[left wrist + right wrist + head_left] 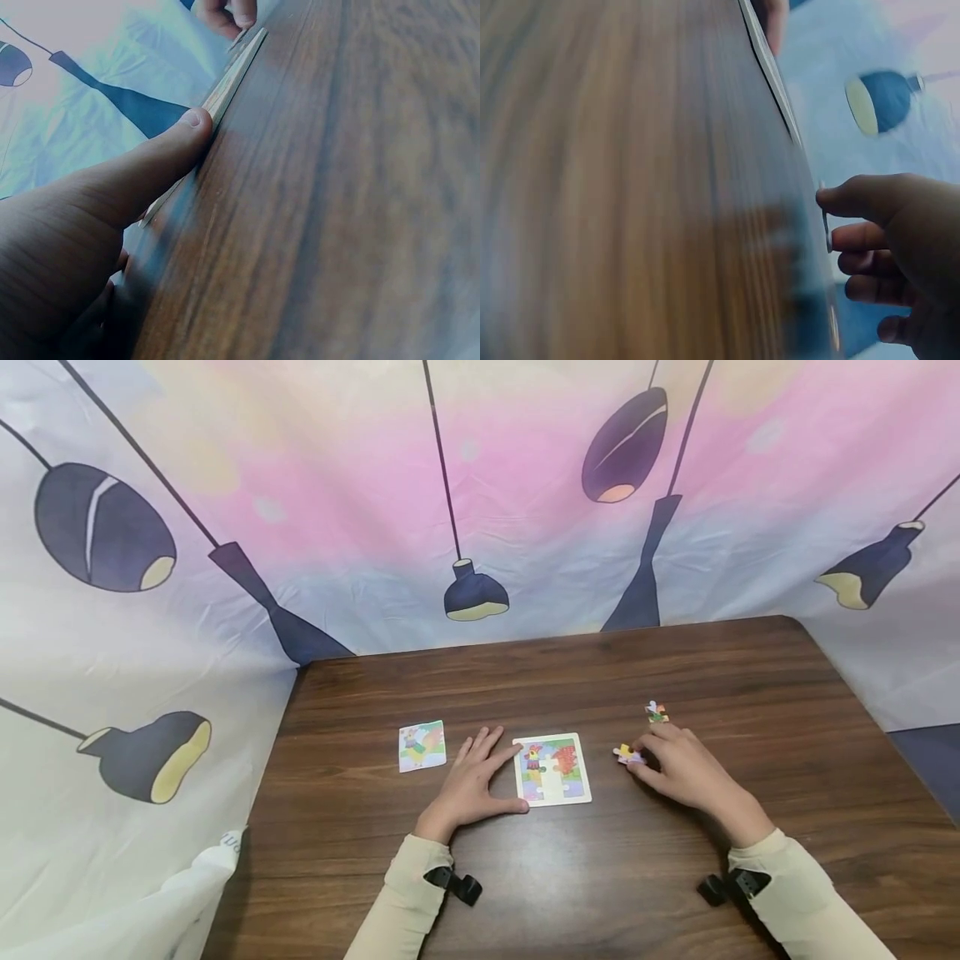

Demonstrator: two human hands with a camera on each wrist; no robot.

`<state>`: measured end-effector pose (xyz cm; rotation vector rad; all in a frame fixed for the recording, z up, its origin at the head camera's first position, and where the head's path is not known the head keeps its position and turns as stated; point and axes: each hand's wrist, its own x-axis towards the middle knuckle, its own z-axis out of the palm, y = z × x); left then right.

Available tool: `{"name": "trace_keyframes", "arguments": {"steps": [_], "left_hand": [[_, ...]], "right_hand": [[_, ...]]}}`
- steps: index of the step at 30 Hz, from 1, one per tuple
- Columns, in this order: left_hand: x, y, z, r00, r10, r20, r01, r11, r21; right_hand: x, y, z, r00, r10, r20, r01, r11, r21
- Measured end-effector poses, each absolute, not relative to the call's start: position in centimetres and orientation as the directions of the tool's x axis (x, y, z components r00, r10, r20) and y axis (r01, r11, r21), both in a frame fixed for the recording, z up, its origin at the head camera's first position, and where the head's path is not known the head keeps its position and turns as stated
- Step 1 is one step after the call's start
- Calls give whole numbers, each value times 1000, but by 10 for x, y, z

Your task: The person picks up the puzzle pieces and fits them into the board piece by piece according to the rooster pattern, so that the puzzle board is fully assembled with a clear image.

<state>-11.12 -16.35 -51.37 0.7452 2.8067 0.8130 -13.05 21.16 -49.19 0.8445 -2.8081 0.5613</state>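
Observation:
A square jigsaw board with a pale frame lies on the table, with a rooster picture partly filled in and a pale gap at its centre and bottom. My left hand is spread at its left side, index fingertip at the upper left corner and thumb at the lower left corner. In the left wrist view the thumb presses along the board's edge. To the right of the board, my right hand pinches a yellow and purple puzzle piece; the right wrist view shows this piece edge-on between thumb and forefinger.
Another loose puzzle piece, multicoloured, lies just beyond the right hand. A square picture card with a rooster lies left of the left hand. The brown wooden table backs onto a hanging cloth printed with lamps.

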Motion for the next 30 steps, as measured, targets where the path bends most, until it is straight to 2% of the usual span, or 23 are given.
{"name": "trace_keyframes", "arguments": {"steps": [10, 17, 30], "left_hand": [[-111, -164, -512, -877, 481, 6, 411, 742, 529], [-112, -163, -509, -877, 481, -13, 397, 739, 544], [-112, -164, -510, -876, 482, -7, 405, 744, 531]], "right_hand": [[-126, 145, -487, -723, -645, 248, -690, 652, -314], [-122, 119, -487, -657, -715, 238, -749, 586, -309], [-120, 111, -486, -650, -736, 191, -752, 586, -301]]}}
